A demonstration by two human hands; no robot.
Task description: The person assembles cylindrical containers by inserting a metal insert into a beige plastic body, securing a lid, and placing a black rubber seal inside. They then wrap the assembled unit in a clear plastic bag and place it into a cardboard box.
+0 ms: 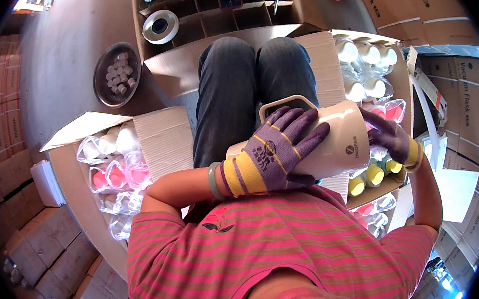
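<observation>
We held one cream flask (330, 140) with a handle sideways over our lap, our gloved left hand (276, 152) wrapped around its body and our gloved right hand (389, 136) gripping its far end. Two open cartons flanked us, the left carton (156, 134) and the right carton (320, 54), both holding bagged flasks, with one bowl of caps (117, 74) and one tape roll (160, 26) beyond.

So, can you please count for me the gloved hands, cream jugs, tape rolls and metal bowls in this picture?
Gloved hands: 2, the left hand and the right hand, both on the jug
Cream jug with handle: 1
White tape roll: 1
Metal bowl of small white caps: 1
Total: 5
</observation>
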